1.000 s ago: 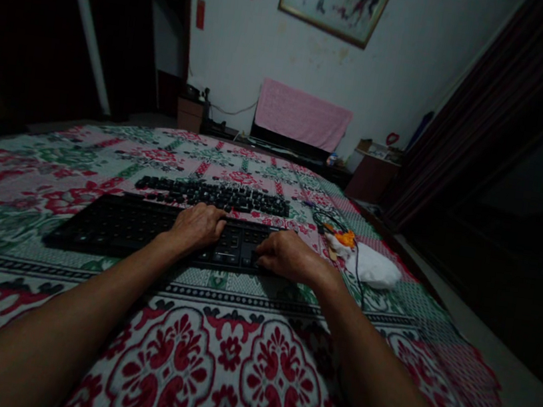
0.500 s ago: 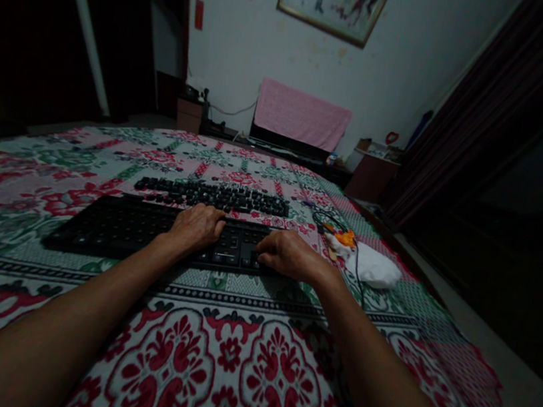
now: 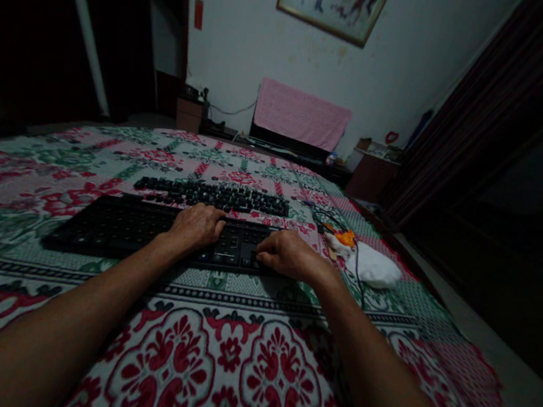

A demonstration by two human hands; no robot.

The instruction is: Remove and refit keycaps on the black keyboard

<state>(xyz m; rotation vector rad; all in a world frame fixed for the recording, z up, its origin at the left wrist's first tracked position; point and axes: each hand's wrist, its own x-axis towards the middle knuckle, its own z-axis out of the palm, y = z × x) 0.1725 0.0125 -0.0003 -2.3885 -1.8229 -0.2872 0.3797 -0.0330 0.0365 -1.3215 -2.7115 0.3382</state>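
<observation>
A black computer keyboard (image 3: 117,225) lies flat on a patterned bedspread, with most of its keycaps off and small sockets showing. My left hand (image 3: 196,226) rests across its middle, palm down, fingers bent over the far edge and thumb on the top face, gripping it. Over the number-pad end, my right hand (image 3: 285,252) is curled, thumb and fingertips close together against the keyboard. Anything between those fingertips is hidden. Just beyond the far edge, many loose black keycaps (image 3: 217,194) lie in a long, rough band.
To the right lie a white bundle (image 3: 376,267), an orange piece of cloth or plastic (image 3: 346,237) and a dark cable (image 3: 358,269). The bedspread (image 3: 230,353) covers the whole work surface. Farther back, a pink cloth (image 3: 303,115) hangs over a screen near the wall.
My right hand has shifted very slightly at the number-pad end. My left hand, the keyboard and the loose keycaps stay where they were.
</observation>
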